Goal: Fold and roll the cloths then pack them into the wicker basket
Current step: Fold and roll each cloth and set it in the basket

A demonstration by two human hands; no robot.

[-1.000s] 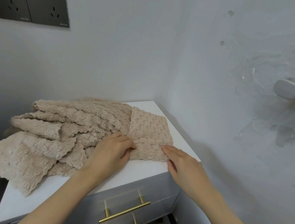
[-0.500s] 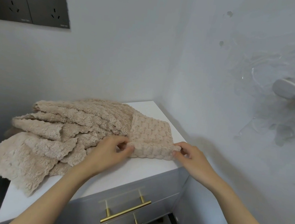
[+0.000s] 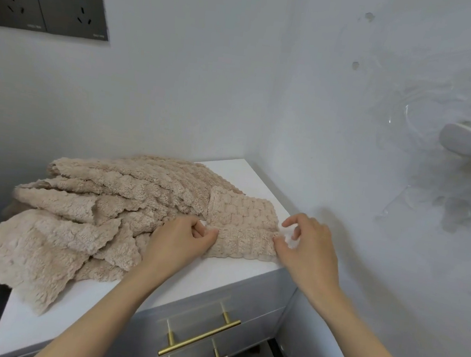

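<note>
near the front right corner of the cabinet [image 3: 205,274], left hand [image 3: 180,239] and right hand [image 3: 309,245] each pinch one end of the cloth [image 3: 241,217], its near edge rolled. better keep both ends level and snug, rolling toward the back edge. pile [image 3: 83,214] lies left.

A grey cabinet [image 3: 157,284] with a white top stands in the wall corner, with 2 brass bar handles [image 3: 199,338] on its front. A loose pile of beige fleecy cloths [image 3: 93,206] covers the top's left half and overhangs the left edge. 1 folded cloth [image 3: 241,217] lies at the right front corner, its near edge rolled, touching the pile.
</note>
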